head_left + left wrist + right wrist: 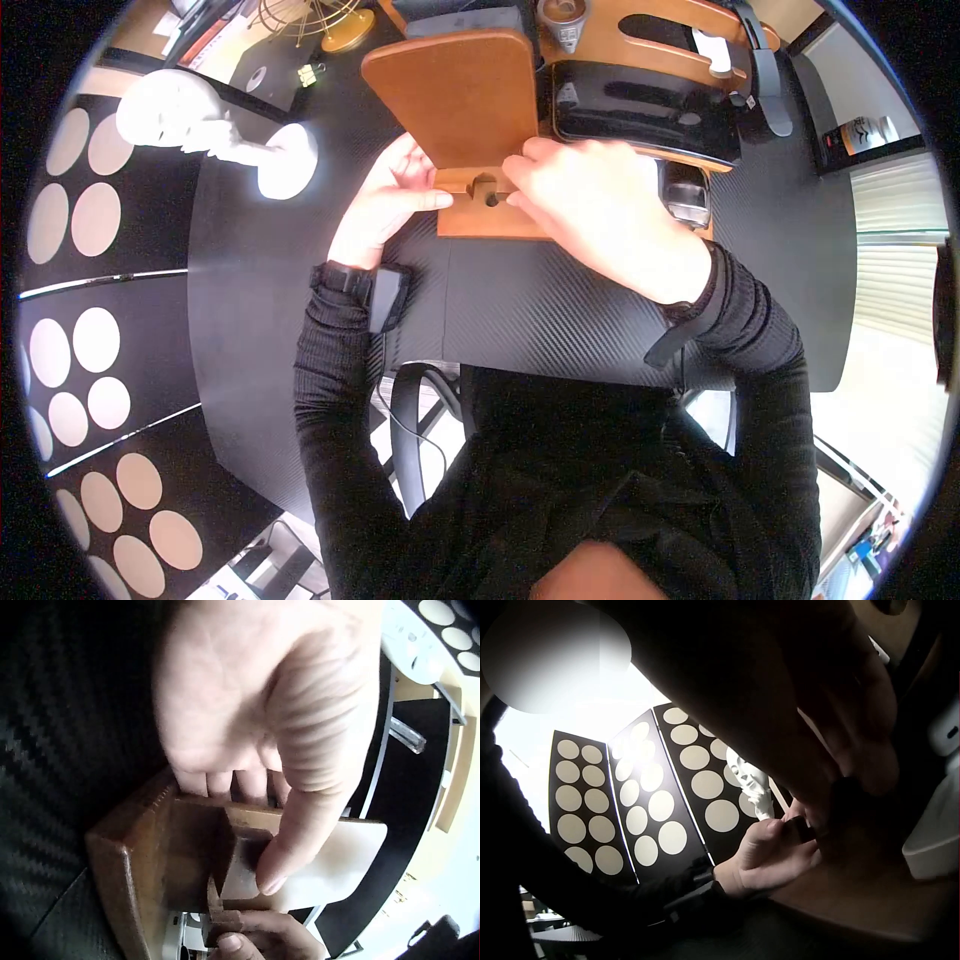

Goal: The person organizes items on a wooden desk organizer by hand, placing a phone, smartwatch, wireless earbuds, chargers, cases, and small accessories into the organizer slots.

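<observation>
A brown wooden stand lies on the black desk in the head view, its tall rounded back panel leaning up behind a low ledge with a cut-out in its middle. At the ledge's left end is my left hand, thumb on the front and fingers behind the panel. The left wrist view shows that thumb pressing a wooden block. My right hand pinches the ledge's right side; in the left wrist view its fingertips hold a small wooden piece. The right wrist view is dark around that hand.
Right of the stand are a glossy black case and a watch on more wooden parts. A white bust stands at the left, a gold wire ornament at the back. A bottle sits on the far-right ledge.
</observation>
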A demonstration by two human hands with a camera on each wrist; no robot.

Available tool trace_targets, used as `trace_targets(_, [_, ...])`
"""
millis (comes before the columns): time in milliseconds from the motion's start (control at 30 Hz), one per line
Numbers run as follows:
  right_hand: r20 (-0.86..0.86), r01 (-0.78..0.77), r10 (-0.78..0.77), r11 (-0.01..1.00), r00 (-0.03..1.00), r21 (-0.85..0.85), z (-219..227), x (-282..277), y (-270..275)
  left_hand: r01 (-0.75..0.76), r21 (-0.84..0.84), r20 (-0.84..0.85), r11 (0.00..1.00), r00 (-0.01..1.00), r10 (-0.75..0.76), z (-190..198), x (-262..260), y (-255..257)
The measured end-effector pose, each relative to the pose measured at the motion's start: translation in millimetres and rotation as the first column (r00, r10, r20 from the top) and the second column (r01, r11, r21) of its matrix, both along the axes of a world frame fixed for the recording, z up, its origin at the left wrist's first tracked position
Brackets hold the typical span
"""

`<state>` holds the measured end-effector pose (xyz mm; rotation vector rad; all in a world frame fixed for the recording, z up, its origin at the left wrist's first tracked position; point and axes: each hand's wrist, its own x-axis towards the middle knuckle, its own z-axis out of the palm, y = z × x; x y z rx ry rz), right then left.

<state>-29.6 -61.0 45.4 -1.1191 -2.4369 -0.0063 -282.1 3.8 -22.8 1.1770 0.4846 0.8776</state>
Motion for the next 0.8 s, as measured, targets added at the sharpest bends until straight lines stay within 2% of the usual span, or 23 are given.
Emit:
trace_targets(67, [0.055,0.046,-0.045,0.999,0.997,-0.019,3.7,3.1,-2.0,-0.026,-0.043,-0.096,0.999,0.995,0.022,2.9,-1.9,-1.1])
trace_targets(133, [0.105,0.084,-0.080,0.996,0.991,-0.043,9.4,10.1,-4.8,-0.032,-0.058,-0.101,0.998,0.995,0.026,8.9,1.7,-3.0])
trace_targets(233, [-0.062,-0.072,0.065,0.991,0.996,-0.111,21.9,31.9,-22.1,-0.002,-0.044,-0.075,0.999,0.997,-0.001,8.2,1.7,-2.4])
trace_targets(267, [-0.043,-0.085,0.075,0.949,0.996,-0.304,31.0,40.5,-31.0,0.026,-0.015,-0.046,1.000,0.999,-0.027,6.6,1.8,-0.8])
trace_targets(300, [-0.024,-0.088,0.088,0.868,0.996,-0.488,40.4,49.3,-40.8,0.023,-0.014,-0.034,1.000,0.999,-0.023,6.4,2.0,-0.2])
trace_targets(333, [-0.075,-0.115,0.087,0.739,0.993,-0.664,46.0,58.4,-50.8,0.024,-0.036,-0.027,0.999,0.999,-0.025,6.9,2.0,-0.4])
trace_targets(367, [-0.213,-0.232,0.109,0.653,0.971,-0.721,43.5,68.6,-62.0,0.026,-0.060,-0.020,0.998,0.999,-0.027,6.9,1.9,-1.1])
trace_targets(433, [-0.310,-0.349,0.163,0.374,0.937,-0.859,27.1,97.3,-86.9,0.030,-0.058,-0.008,0.998,1.000,-0.030,5.3,2.3,-0.5])
trace_targets(500, [-0.356,-0.373,0.150,0.111,0.922,-0.921,10.7,118.6,-116.0,0.057,-0.023,0.008,0.998,0.998,-0.057,1.4,0.6,1.9])
trace_targets(533, [-0.329,-0.328,0.070,-0.033,0.942,-0.944,-2.5,127.8,-137.2,0.077,0.002,0.026,0.997,0.997,-0.077,-2.8,1.3,4.3])
trace_targets(600, [-0.206,-0.206,-0.004,-0.108,0.978,-0.973,-32.8,140.8,-184.3,0.076,0.010,-0.039,0.997,0.996,-0.076,-8.1,-3.0,7.8])
trace_targets(633, [0.003,-0.019,-0.117,-0.185,0.993,-0.983,-40.9,140.8,-206.9,0.073,-0.012,-0.037,0.997,0.997,-0.073,-9.7,-5.5,8.2])
trace_targets(667, [0.220,0.160,-0.203,-0.276,0.954,-0.948,-49.8,140.0,-229.0,0.070,-0.029,-0.036,0.997,0.997,-0.071,-8.4,-6.0,7.2])
trace_targets(700, [0.370,0.324,-0.202,-0.228,0.907,-0.918,-68.3,150.0,-256.4,0.055,-0.026,-0.003,0.998,0.998,-0.055,-3.2,-2.3,3.5])
trace_targets(733, [0.513,0.508,-0.058,-0.084,0.856,-0.857,-105.7,166.4,-293.9,0.040,-0.023,0.025,0.999,0.999,-0.039,1.5,0.1,0.1])
trace_targets(767, [0.608,0.604,0.040,0.079,0.793,-0.793,-135.8,181.8,-331.4,0.027,-0.035,0.012,0.999,1.000,-0.027,3.3,-1.2,-1.8])
trace_targets(800, [0.536,0.523,-0.018,0.250,0.844,-0.815,-200.0,225.0,-400.7,0.021,-0.032,0.017,0.999,1.000,-0.021,0.9,-2.7,0.9])
